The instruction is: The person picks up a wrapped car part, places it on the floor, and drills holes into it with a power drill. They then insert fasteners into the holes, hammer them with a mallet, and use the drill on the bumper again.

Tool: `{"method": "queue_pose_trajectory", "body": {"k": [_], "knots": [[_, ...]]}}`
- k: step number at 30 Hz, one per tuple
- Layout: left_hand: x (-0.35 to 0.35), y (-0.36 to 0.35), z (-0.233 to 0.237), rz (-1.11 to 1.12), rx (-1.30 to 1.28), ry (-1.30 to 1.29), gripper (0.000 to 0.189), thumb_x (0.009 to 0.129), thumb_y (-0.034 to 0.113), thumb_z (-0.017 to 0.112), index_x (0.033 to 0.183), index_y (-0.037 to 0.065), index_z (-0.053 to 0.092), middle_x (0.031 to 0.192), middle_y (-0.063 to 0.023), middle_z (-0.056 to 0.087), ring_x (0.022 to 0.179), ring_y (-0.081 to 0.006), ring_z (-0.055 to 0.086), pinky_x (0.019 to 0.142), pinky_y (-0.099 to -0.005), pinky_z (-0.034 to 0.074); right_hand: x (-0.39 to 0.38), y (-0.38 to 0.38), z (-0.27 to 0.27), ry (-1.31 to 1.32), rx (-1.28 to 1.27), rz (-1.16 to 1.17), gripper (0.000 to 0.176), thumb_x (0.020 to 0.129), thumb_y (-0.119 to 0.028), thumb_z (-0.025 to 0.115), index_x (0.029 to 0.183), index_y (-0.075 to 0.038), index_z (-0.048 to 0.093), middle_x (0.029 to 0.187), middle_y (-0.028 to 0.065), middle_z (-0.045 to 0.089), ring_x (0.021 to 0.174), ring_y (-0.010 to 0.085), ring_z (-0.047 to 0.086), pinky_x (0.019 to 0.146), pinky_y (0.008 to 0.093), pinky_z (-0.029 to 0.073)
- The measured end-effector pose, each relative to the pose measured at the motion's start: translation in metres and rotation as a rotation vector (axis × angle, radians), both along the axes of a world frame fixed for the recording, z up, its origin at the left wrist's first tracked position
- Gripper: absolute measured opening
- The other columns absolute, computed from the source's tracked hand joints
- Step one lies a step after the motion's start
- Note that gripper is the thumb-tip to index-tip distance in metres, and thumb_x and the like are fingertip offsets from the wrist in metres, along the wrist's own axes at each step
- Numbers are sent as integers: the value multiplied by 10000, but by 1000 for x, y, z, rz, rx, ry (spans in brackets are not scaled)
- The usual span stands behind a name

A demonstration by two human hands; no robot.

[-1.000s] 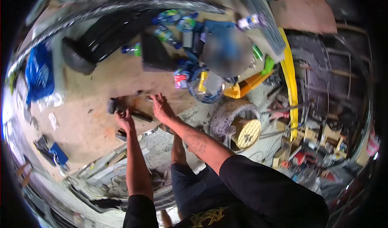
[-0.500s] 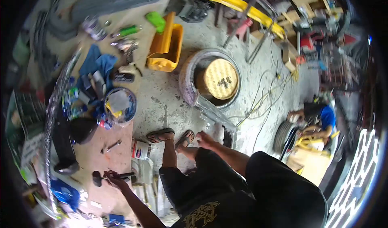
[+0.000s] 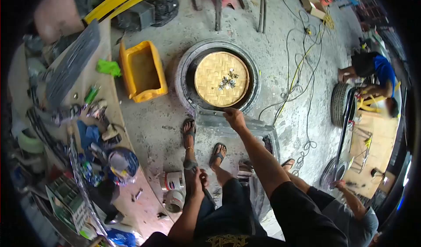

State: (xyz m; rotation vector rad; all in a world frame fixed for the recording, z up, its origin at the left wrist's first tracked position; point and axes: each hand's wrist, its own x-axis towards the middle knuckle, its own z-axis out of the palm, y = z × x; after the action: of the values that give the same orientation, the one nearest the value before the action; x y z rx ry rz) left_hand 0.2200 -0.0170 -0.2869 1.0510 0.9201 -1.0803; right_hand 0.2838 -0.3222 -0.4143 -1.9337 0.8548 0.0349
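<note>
My left hand [image 3: 200,181] is closed round a mallet with a dark head [image 3: 190,164], held low in front of my legs. My right hand [image 3: 235,119] is closed at the upper edge of a long grey panel [image 3: 210,116], its fingertips on that edge; how firmly they grip it is hard to tell. One end of this bent panel rests against a tyre [image 3: 182,78] lying flat on the floor. Within the tyre sits a round woven bamboo tray [image 3: 210,82] carrying several small metal pieces [image 3: 228,80].
A yellow cut-open container [image 3: 159,67] stands left of the tyre. The workbench [image 3: 147,203] at left holds tools, bottles and a round tub [image 3: 124,163]. Cables [image 3: 287,102] cross the floor at right. Two people [image 3: 383,74] [image 3: 355,223] are at the right, beside another tyre [image 3: 339,104].
My left hand has brought the mallet from over the workbench to before my legs. My right hand has reached forward to the panel. The view has shifted, and a second person appears at lower right.
</note>
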Motion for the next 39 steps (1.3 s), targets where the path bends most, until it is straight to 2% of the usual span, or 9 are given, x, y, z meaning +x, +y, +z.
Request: {"method": "queue_pose_trajectory", "body": {"k": [5, 6, 7, 8, 9, 11, 21, 31, 39], "knots": [[1, 33, -84, -266, -147, 199, 410, 933, 479, 502, 811, 88, 528, 522, -15, 455, 340, -111, 363, 335, -242, 264, 94, -10, -120, -50, 95, -180, 213, 820, -50, 635, 1018, 20, 665, 1026, 183, 663, 879, 294, 650, 780, 376, 512], [18, 22, -62, -250, -42, 74, 387, 935, 444, 503, 793, 84, 518, 510, -13, 441, 339, -109, 356, 329, -242, 259, 81, -17, -218, -96, -397, 354, 184, 866, -64, 569, 1009, 31, 633, 1103, 190, 609, 960, 309, 595, 852, 414, 481], [31, 16, -66, -308, 85, 69, 397, 935, 439, 486, 752, 87, 510, 491, -14, 421, 342, -111, 357, 323, -244, 255, 109, -5, -230, 51, 58, -329, 199, 880, -68, 496, 1023, 23, 602, 1162, 195, 565, 1055, 320, 530, 936, 421, 434], [32, 32, -84, -306, 55, 153, 458, 929, 498, 478, 738, 81, 498, 508, -27, 432, 353, -120, 373, 324, -242, 261, 109, 0, -256, 99, -32, -419, 199, 880, -68, 496, 1023, 23, 602, 1162, 195, 565, 1055, 320, 530, 936, 421, 434], [39, 36, -83, -319, -58, 130, 516, 926, 553, 453, 744, 71, 481, 529, -44, 447, 357, -139, 380, 331, -252, 277, 108, 0, -278, -113, -174, -18, 286, 824, -58, 477, 1094, 6, 543, 1184, 237, 531, 1124, 350, 486, 989, 434, 385], [48, 33, -97, -257, -153, 239, 511, 925, 558, 458, 755, 76, 466, 536, -55, 457, 353, -154, 379, 337, -268, 285, 132, -16, -144, 73, -231, 82, 283, 787, -17, 457, 1048, 16, 563, 1058, 254, 529, 996, 413, 531, 896, 443, 444], [100, 3, -51, -517, 64, 69, 446, 938, 495, 491, 804, 71, 522, 505, -51, 441, 334, -130, 343, 319, -258, 264, 120, -18, -200, 1, -151, -13, 218, 807, -124, 457, 736, 7, 615, 823, 259, 587, 849, 389, 596, 745, 443, 488], [177, -3, -25, -715, 136, -222, 416, 947, 446, 512, 792, 62, 547, 508, -18, 448, 356, -107, 365, 335, -260, 288, 99, -26, -142, -81, -155, -36, 181, 721, -104, 573, 865, 3, 594, 856, 206, 589, 836, 380, 599, 724, 423, 491], [156, -109, 9, -1174, -81, -593, 268, 943, 253, 565, 835, 9, 586, 540, 12, 428, 456, -65, 391, 418, -216, 286, -76, 66, 8, -254, 65, -673, 192, 662, -73, 685, 828, 1, 622, 751, 155, 613, 711, 299, 623, 665, 377, 498]]}}
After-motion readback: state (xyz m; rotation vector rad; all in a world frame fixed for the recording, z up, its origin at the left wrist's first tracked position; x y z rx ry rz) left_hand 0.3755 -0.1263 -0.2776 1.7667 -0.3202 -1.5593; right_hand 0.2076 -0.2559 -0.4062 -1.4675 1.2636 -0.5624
